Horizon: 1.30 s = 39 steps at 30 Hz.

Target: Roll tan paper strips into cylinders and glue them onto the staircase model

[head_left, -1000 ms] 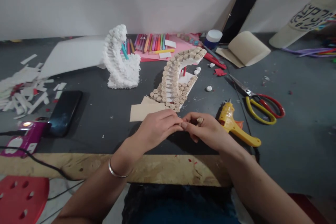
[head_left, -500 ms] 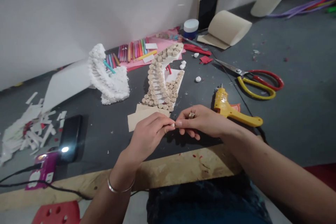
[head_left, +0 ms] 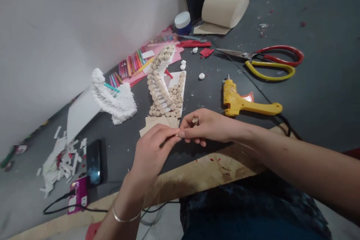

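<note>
Showing less than before, a pale piece (head_left: 177,134) was pinched at the left hand (head_left: 152,146) and right hand (head_left: 206,125) fingertips.

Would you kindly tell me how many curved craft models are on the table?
2: the white model on the left, and the beige coil-covered model to its right, just beyond the beige paper pieces.

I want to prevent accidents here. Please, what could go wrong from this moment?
The tiny pale piece, pinched between left hand and right hand, might slip from so fine a grip. The yellow plastic glue gun lies close to the right hand; if hot, its nozzle could burn skin. The thin black cable passing under the left forearm might get snagged.
</note>
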Each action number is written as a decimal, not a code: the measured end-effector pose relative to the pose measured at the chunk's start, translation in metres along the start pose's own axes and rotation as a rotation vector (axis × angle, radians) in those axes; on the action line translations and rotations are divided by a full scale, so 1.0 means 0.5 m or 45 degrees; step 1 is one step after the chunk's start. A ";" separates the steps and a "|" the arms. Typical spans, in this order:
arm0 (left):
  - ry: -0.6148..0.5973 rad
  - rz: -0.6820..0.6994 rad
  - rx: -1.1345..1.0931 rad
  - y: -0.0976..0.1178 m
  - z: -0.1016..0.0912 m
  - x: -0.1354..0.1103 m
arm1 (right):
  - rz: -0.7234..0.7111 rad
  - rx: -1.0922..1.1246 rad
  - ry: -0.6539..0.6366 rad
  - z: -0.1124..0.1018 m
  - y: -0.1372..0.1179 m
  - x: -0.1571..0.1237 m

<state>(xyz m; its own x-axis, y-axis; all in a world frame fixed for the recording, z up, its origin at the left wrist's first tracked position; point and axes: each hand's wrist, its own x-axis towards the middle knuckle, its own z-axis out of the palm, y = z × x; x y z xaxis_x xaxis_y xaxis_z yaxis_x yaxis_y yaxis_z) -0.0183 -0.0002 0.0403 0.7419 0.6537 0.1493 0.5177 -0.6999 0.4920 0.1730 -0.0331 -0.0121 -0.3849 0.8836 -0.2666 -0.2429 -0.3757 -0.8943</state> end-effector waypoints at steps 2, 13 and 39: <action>0.070 -0.157 -0.283 -0.007 0.011 -0.006 | -0.003 0.110 -0.067 0.002 -0.004 -0.002; 0.220 -0.158 -0.335 -0.013 0.020 -0.019 | 0.018 0.311 -0.238 -0.008 0.001 -0.002; 0.169 -0.042 -0.229 -0.020 -0.003 -0.021 | -0.008 0.111 -0.284 -0.007 0.002 -0.005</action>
<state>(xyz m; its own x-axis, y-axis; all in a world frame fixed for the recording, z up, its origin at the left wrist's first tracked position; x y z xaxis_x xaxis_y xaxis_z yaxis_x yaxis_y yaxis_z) -0.0319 0.0002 0.0349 0.6573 0.7156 0.2364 0.4473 -0.6229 0.6419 0.1769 -0.0345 -0.0137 -0.5680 0.8059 -0.1669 -0.3182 -0.4020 -0.8585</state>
